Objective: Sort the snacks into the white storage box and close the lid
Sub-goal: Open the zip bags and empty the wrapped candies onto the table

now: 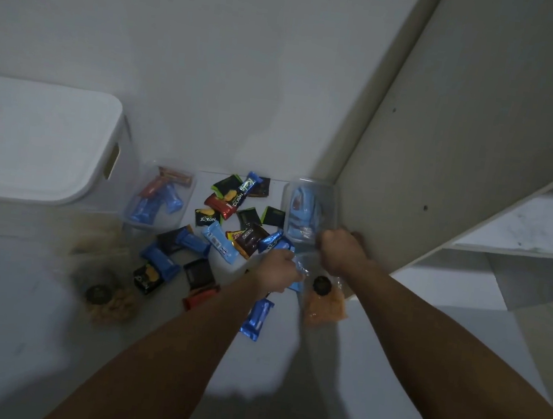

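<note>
Left hand (pixel 276 271) curls round light blue wrappers (pixel 297 273), a small bunch bulging out of the fist on the right side. Right hand (pixel 341 251) sits just beside it, fingers curled down at the near edge of a clear tub (pixel 309 209); cannot tell whether it grips the tub or only touches it. That tub holds more light blue packets and stands against the cabinet side panel (pixel 446 159). Just below the right hand lies a clear bag of orange snacks (pixel 324 304) with a dark round label. Loose snack pile (pixel 232 225) spreads on the white surface (pixel 29 336) left of both hands: blue, black, red and brown wrappers, some overlapping. One blue bar (pixel 255 320) lies under the left forearm. A second clear tub (pixel 161 198) further left holds blue and red-brown bars. White storage box (pixel 34 144) stands at far left, lid on, handle slot facing the pile, well apart from the hands. Bag of pale nuts (pixel 109 304) at lower left, blurred.
</note>
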The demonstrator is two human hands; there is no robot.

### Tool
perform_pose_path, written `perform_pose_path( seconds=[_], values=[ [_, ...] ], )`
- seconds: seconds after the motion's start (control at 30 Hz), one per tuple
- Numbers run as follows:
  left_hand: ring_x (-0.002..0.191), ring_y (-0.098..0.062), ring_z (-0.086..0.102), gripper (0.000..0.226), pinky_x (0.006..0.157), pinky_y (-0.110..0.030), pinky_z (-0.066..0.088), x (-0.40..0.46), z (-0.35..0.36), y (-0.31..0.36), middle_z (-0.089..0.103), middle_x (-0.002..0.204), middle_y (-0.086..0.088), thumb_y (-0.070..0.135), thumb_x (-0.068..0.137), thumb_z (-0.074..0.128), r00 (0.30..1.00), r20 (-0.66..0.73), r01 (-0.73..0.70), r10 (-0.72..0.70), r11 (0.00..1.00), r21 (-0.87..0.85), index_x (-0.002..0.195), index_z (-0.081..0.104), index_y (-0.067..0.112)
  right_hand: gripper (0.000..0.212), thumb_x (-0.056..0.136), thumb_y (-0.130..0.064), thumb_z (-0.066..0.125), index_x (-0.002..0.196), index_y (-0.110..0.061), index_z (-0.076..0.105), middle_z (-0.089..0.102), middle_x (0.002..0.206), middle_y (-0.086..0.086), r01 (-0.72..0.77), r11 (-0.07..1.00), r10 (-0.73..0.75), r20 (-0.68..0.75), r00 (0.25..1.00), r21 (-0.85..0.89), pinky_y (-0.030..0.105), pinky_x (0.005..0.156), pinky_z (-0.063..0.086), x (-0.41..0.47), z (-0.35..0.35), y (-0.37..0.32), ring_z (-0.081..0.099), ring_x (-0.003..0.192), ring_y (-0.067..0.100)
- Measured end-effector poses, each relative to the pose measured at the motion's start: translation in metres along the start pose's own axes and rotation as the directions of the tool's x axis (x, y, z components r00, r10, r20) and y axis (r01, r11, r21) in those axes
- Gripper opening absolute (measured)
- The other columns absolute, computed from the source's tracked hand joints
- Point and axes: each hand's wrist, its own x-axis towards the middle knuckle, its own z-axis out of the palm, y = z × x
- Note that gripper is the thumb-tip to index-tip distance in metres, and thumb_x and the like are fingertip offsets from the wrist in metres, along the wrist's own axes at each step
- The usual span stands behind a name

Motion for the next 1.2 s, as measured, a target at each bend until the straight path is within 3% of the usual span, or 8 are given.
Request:
perform_pose_path(
  seconds=[0.07, 0.2, 0.37, 0.5, 0.73, 0.9, 1.1, 1.2],
  values=[
    [0.059, -0.011, 0.053, 0.034, 0.049, -0.023, 0.046, 0.000, -0.002, -0.003, 0.055, 0.074, 0.000, 0.007, 0.085, 0.061, 1.000, -0.005, 0.005, -0.006, 1.000, -0.018, 0.117, 0.059, -0.003, 0.032, 0.086, -0.010, 0.055, 0.116, -0.017, 0.061, 0.064, 0.119, 0.010, -0.012, 1.000, 0.012, 0.020, 1.000, 0.024, 0.039, 0.099, 0.044, -0.002, -0.003, 0.000, 0.058, 0.114, 0.028],
    [0.102, -0.027, 0.063, 0.041, 0.087, -0.039, 0.054, -0.006, -0.003, -0.010, 0.064, 0.110, -0.014, 0.011, 0.084, 0.067, 0.998, 0.052, 0.030, -0.025, 0.994, -0.101, 0.123, 0.057, 0.009, 0.029, 0.087, -0.011, 0.056, 0.115, -0.013, 0.063, 0.064, 0.119, 0.013, -0.007, 0.996, -0.001, 0.083, 0.997, 0.094, 0.037, 0.094, 0.050, -0.012, -0.006, 0.001, 0.060, 0.112, 0.030],
    [0.100, -0.024, 0.061, 0.035, 0.075, -0.029, 0.052, -0.017, -0.004, -0.013, 0.064, 0.112, -0.014, 0.007, 0.085, 0.065, 1.000, 0.030, -0.005, 0.009, 0.991, -0.131, 0.119, 0.060, 0.007, 0.027, 0.090, -0.010, 0.055, 0.117, -0.014, 0.058, 0.059, 0.127, 0.012, 0.005, 0.984, -0.037, 0.176, 0.984, 0.177, 0.033, 0.088, 0.045, -0.028, -0.014, 0.001, 0.058, 0.114, 0.029],
    [0.068, -0.022, 0.059, 0.009, 0.062, -0.035, 0.055, -0.028, -0.010, -0.012, 0.062, 0.082, -0.014, 0.009, 0.085, 0.066, 0.995, -0.091, 0.012, -0.029, 0.983, -0.183, 0.078, 0.059, 0.009, 0.027, 0.082, -0.004, 0.070, 0.108, -0.013, 0.068, 0.066, 0.105, 0.006, 0.030, 0.955, -0.088, 0.187, 0.978, 0.294, 0.025, 0.075, 0.045, -0.038, -0.035, -0.006, 0.061, 0.095, 0.022],
    [0.056, -0.015, 0.063, 0.029, 0.044, -0.022, 0.048, -0.066, -0.048, -0.009, 0.067, 0.075, -0.010, 0.029, 0.086, 0.068, 0.996, -0.071, 0.036, -0.062, 0.949, -0.314, 0.092, 0.064, 0.002, 0.025, 0.078, 0.002, 0.073, 0.100, -0.009, 0.071, 0.067, 0.078, 0.002, -0.011, 0.839, -0.135, 0.228, 0.964, 0.544, 0.018, 0.048, 0.051, -0.055, -0.082, -0.023, 0.064, 0.058, 0.009],
    [0.074, -0.020, 0.071, 0.039, 0.056, -0.028, 0.051, -0.086, -0.079, -0.014, 0.074, 0.083, -0.010, 0.036, 0.081, 0.073, 0.995, -0.091, -0.004, -0.039, 0.902, -0.431, 0.098, 0.068, 0.001, 0.020, 0.072, 0.006, 0.076, 0.076, -0.013, 0.071, 0.068, 0.071, 0.006, 0.047, 0.747, -0.155, 0.104, 0.982, 0.663, 0.030, 0.059, 0.056, -0.061, -0.104, -0.051, 0.061, 0.059, 0.015],
    [0.085, -0.023, 0.073, 0.022, 0.076, -0.035, 0.060, -0.105, -0.110, -0.020, 0.076, 0.088, -0.011, 0.019, 0.084, 0.067, 0.984, -0.178, -0.060, -0.026, 0.884, -0.464, 0.096, 0.070, 0.001, 0.016, 0.075, 0.007, 0.075, 0.081, -0.007, 0.074, 0.071, 0.064, 0.000, 0.092, 0.682, -0.182, 0.047, 0.982, 0.726, 0.024, 0.053, 0.055, -0.063, -0.116, -0.092, 0.066, 0.060, 0.014],
    [0.083, -0.021, 0.072, 0.022, 0.071, -0.032, 0.059, -0.113, -0.124, -0.024, 0.075, 0.087, -0.009, 0.014, 0.076, 0.073, 0.972, -0.230, -0.075, -0.041, 0.879, -0.471, 0.094, 0.071, 0.002, 0.015, 0.078, 0.009, 0.070, 0.084, -0.003, 0.075, 0.071, 0.069, 0.007, 0.123, 0.654, -0.188, 0.002, 0.982, 0.746, 0.024, 0.053, 0.057, -0.065, -0.120, -0.108, 0.066, 0.060, 0.014]
  ],
)
